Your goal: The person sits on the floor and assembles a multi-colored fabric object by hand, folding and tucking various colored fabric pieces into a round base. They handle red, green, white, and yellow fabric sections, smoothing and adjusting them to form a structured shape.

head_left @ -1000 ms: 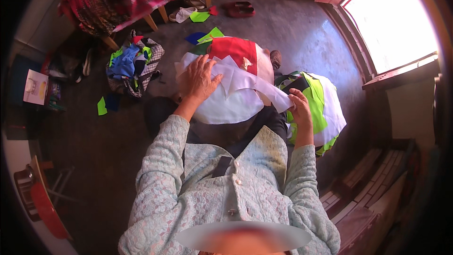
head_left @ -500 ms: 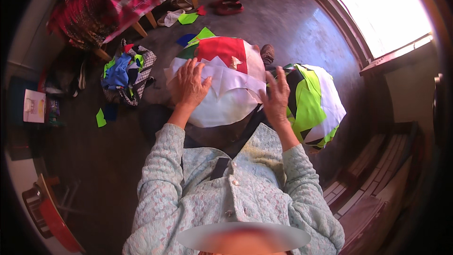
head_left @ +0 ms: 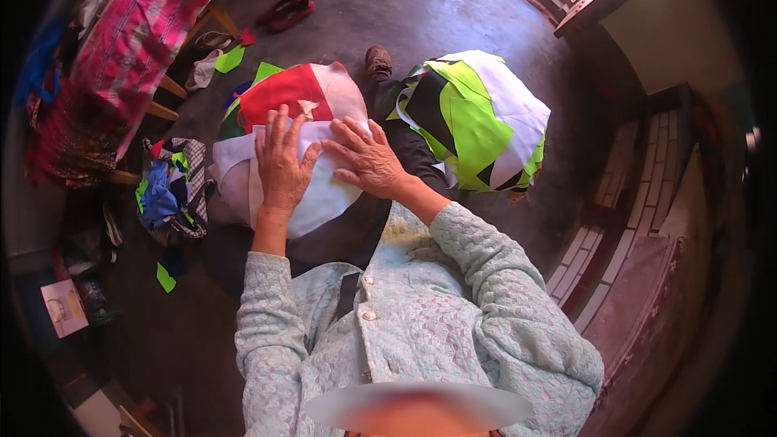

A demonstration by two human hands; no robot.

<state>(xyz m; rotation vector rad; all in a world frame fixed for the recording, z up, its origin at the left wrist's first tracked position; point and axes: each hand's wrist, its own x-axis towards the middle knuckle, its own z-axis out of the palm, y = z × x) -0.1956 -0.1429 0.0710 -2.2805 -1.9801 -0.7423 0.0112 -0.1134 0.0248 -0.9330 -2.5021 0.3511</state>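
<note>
A lime-green, black and white cloth bundle [head_left: 481, 129] sat on the right. Left of it, white cloth [head_left: 320, 212] lay in front of the person, with red cloth [head_left: 271, 97] just beyond. The left hand [head_left: 283, 166] and right hand [head_left: 368, 160], all 2 unclenched, rested on the white cloth, neither gripping it. A small pale scrap [head_left: 307, 108] lay farther off, on the red.

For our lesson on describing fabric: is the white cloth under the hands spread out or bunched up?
Spread out: the white cloth lies mostly smooth beneath the open left hand and right hand.
</note>
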